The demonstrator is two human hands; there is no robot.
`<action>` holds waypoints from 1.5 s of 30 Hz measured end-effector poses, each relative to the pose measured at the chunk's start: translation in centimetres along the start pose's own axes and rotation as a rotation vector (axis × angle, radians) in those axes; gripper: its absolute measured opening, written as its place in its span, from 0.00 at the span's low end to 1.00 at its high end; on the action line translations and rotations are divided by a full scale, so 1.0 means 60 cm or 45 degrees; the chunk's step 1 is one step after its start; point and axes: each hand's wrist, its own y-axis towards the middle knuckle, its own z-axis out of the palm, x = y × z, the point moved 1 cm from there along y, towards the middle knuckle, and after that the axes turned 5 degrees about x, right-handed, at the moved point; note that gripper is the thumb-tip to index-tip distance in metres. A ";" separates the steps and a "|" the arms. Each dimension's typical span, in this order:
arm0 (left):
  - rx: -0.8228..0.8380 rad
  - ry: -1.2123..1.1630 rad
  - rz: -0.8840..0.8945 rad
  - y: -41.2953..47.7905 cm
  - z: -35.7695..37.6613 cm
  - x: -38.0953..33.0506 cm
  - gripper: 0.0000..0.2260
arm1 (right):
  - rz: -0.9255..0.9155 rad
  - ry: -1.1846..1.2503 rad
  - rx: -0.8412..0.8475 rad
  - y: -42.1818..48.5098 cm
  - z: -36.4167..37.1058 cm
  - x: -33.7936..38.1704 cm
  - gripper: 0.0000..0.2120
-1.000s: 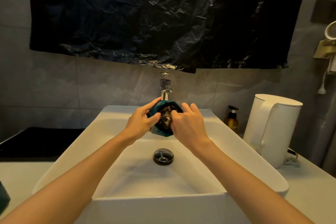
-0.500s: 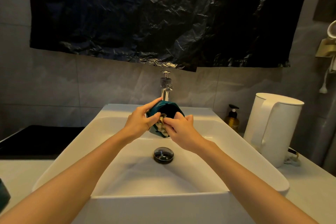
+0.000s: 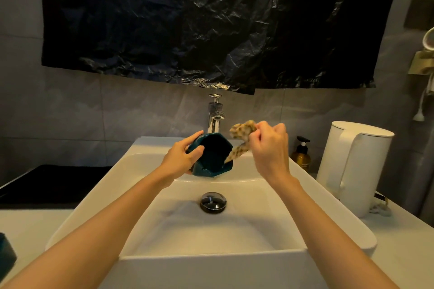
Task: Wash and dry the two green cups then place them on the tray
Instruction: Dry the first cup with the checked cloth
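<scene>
Left hand (image 3: 182,159): fingers curled round the green cup (image 3: 212,157); cup tilted, frame centre, above the sink (image 3: 328,206);
Right hand (image 3: 270,148): fingers pinching the cloth (image 3: 243,130); cloth tip at cup rim

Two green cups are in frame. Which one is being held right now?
The faceted green cup over the sink, gripped by the left hand, mouth toward the camera. The other cup sits at the lower-left frame edge, mostly cut off.

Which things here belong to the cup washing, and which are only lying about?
In use: green cup, held by left hand; patterned cloth, pinched by right hand; sink; tap; likely second cup, bottom-left edge.
Lying about: white kettle; soap bottle; black plastic sheet.
</scene>
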 end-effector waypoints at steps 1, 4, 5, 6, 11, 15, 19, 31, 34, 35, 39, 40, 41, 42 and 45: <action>-0.011 -0.013 -0.032 0.000 0.003 -0.002 0.20 | 0.142 0.072 -0.003 0.003 -0.002 -0.005 0.12; -0.003 -0.032 -0.103 -0.002 0.011 -0.008 0.18 | 0.502 0.269 0.145 0.012 0.010 -0.024 0.14; 0.007 -0.034 -0.128 -0.003 0.014 -0.009 0.17 | 0.596 0.367 0.188 0.015 0.016 -0.026 0.14; 0.015 -0.031 -0.151 -0.004 0.016 -0.010 0.17 | 0.655 0.458 0.207 0.018 0.021 -0.029 0.14; 0.050 -0.033 -0.203 -0.008 0.021 -0.013 0.16 | 0.280 0.444 0.315 0.011 0.039 -0.026 0.02; 0.012 -0.038 -0.199 -0.008 0.017 -0.013 0.16 | 0.164 0.366 0.198 0.006 0.030 -0.026 0.03; -0.004 -0.042 -0.189 -0.006 0.016 -0.016 0.16 | 0.412 0.770 -0.154 0.023 -0.013 -0.024 0.05; -0.086 -0.002 -0.121 0.001 0.011 -0.008 0.19 | 0.158 0.693 0.818 -0.007 0.035 0.003 0.04; -0.059 0.050 -0.061 0.001 0.010 -0.005 0.19 | 0.126 0.618 0.631 -0.011 0.044 -0.001 0.11; -0.032 0.073 -0.033 0.000 0.013 -0.006 0.20 | 0.189 0.609 0.599 -0.012 0.048 -0.005 0.16; 0.012 0.286 0.084 -0.004 0.025 -0.007 0.22 | 0.363 0.173 0.711 -0.016 0.062 -0.021 0.07; 0.016 0.314 0.094 -0.005 0.027 -0.007 0.22 | 0.345 0.079 0.702 -0.016 0.062 -0.022 0.05; 0.024 0.313 0.091 -0.006 0.029 -0.008 0.22 | 0.343 0.031 0.663 -0.017 0.058 -0.019 0.07; 0.035 0.293 0.081 -0.006 0.030 -0.010 0.22 | 0.351 0.001 0.615 -0.017 0.056 -0.016 0.09; 0.049 0.280 0.064 -0.007 0.028 -0.013 0.23 | 0.322 -0.058 0.547 -0.017 0.057 -0.011 0.09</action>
